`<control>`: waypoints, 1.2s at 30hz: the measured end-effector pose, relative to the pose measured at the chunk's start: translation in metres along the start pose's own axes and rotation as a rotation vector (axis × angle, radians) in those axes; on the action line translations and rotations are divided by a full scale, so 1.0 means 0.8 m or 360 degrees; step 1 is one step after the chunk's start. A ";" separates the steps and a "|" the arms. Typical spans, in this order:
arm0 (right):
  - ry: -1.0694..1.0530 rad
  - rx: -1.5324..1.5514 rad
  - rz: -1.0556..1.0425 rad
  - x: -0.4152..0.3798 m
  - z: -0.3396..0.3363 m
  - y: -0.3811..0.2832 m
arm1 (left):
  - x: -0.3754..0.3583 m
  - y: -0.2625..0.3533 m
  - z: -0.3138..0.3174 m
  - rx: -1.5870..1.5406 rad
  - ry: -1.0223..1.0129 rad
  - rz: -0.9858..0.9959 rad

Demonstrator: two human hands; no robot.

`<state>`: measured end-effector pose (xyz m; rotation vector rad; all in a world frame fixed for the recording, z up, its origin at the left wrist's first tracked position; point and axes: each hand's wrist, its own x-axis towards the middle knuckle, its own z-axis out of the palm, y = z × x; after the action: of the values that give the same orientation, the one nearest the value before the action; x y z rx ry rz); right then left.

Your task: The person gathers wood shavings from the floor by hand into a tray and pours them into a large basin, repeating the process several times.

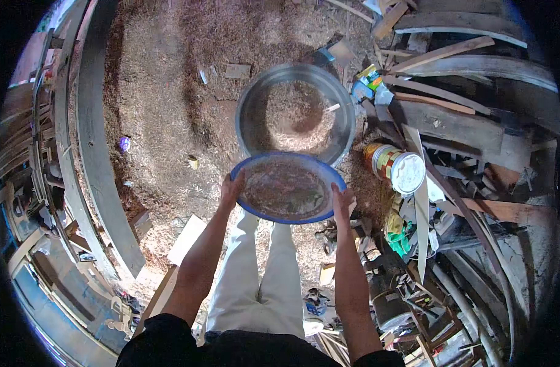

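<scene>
Between my hands is a round sieve (286, 186) with a blue rim and a see-through mesh, held out in front of my legs. My left hand (232, 188) grips its left edge. On the opposite edge, my right hand (343, 202) has its thumb over the rim and its fingers beneath. Just beyond the sieve, a wide dark basin (250, 119) rests on the ground. Wood shavings (298, 131) lie inside it, with a small pale wood chip on them. The sieve's far rim overlaps the basin's near edge in view.
Shavings cover the ground (157, 92). Long curved planks (99, 153) stand along the left. At right lie a paint bucket (405, 171) on its side, stacked timber (457, 122) and scrap. A white board (188, 240) lies near my left forearm.
</scene>
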<state>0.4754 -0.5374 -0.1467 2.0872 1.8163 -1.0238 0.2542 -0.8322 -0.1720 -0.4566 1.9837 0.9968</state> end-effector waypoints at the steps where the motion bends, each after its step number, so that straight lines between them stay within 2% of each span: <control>1: 0.0013 0.0005 -0.0020 0.002 0.008 0.023 | -0.023 0.009 -0.004 -0.0007 0.0004 0.0004; 3: -0.0008 0.0363 -0.0266 0.005 0.013 0.051 | -0.032 0.003 -0.007 -0.0097 0.0006 0.0093; 4: -0.0087 0.0609 -0.0288 -0.029 -0.013 0.032 | -0.065 0.025 -0.021 -0.0055 -0.0031 0.0112; 5: -0.0176 0.0857 -0.0338 -0.072 -0.049 -0.003 | -0.077 0.028 -0.020 -0.0114 0.0123 0.0079; 6: -0.0176 0.0708 -0.0321 -0.117 -0.091 -0.047 | -0.087 0.027 -0.026 -0.0418 -0.0016 0.0179; 7: -0.0168 0.0560 -0.0303 -0.156 -0.128 -0.076 | -0.141 0.068 -0.036 -0.0434 0.0075 0.0196; 8: 0.0001 0.0569 -0.0513 -0.145 -0.116 -0.051 | -0.132 0.040 -0.039 -0.0412 0.0134 0.0405; 9: 0.0175 0.0585 -0.0718 -0.125 -0.102 -0.019 | -0.169 0.065 -0.047 -0.0446 0.0234 0.0460; 11: 0.0417 0.0291 -0.1090 -0.150 -0.132 -0.024 | -0.218 0.075 -0.070 -0.0944 0.0034 0.0714; 13: 0.0436 0.0286 -0.1224 -0.181 -0.168 -0.068 | -0.255 0.105 -0.091 -0.0946 0.0134 0.0728; 15: 0.0483 0.0281 -0.1424 -0.213 -0.193 -0.110 | -0.264 0.107 -0.105 -0.0831 0.0407 0.0838; 16: 0.0398 0.0228 -0.1385 -0.220 -0.204 -0.122 | -0.281 0.110 -0.115 -0.0969 0.0332 0.0930; 18: 0.0279 0.0184 -0.1435 -0.244 -0.225 -0.149 | -0.317 0.119 -0.133 -0.1055 0.0418 0.0990; 20: -0.0138 0.0468 -0.1437 -0.273 -0.249 -0.173 | -0.349 0.116 -0.140 -0.1146 0.0513 0.0949; 21: -0.0195 0.0450 -0.1520 -0.255 -0.238 -0.177 | -0.370 0.116 -0.144 -0.1204 0.0597 0.0959; 23: -0.0029 0.0425 -0.1794 -0.220 -0.213 -0.183 | -0.409 0.108 -0.150 -0.1162 0.0808 0.1043; 24: -0.0198 0.0442 -0.1741 -0.255 -0.233 -0.195 | -0.411 0.095 -0.146 -0.1151 0.0913 0.1036; 25: -0.0284 0.0383 -0.1827 -0.262 -0.233 -0.205 | -0.412 0.078 -0.139 -0.1246 0.0991 0.1067; 27: -0.0255 0.0200 -0.1988 -0.263 -0.234 -0.207 | -0.447 0.046 -0.123 -0.1397 0.1163 0.1031; 29: -0.0480 0.0193 -0.2108 -0.284 -0.231 -0.206 | -0.513 0.027 -0.117 -0.1679 0.1087 0.1140; 30: -0.0523 0.0088 -0.2134 -0.290 -0.231 -0.207 | -0.539 0.014 -0.104 -0.1758 0.1193 0.1101; 32: -0.0581 -0.0091 -0.2147 -0.313 -0.237 -0.195 | -0.585 -0.013 -0.073 -0.1844 0.1445 0.0749; 35: -0.0687 -0.0321 -0.2455 -0.315 -0.217 -0.164 | -0.580 -0.106 -0.001 -0.1914 0.1785 0.0573; 36: -0.0821 -0.0354 -0.2519 -0.309 -0.205 -0.157 | -0.626 -0.110 0.011 -0.1798 0.1845 0.0255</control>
<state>0.4171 -0.6137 0.1605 -0.1484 2.8206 -1.2268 0.6019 -0.9034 0.1927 -1.8252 2.1524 2.2769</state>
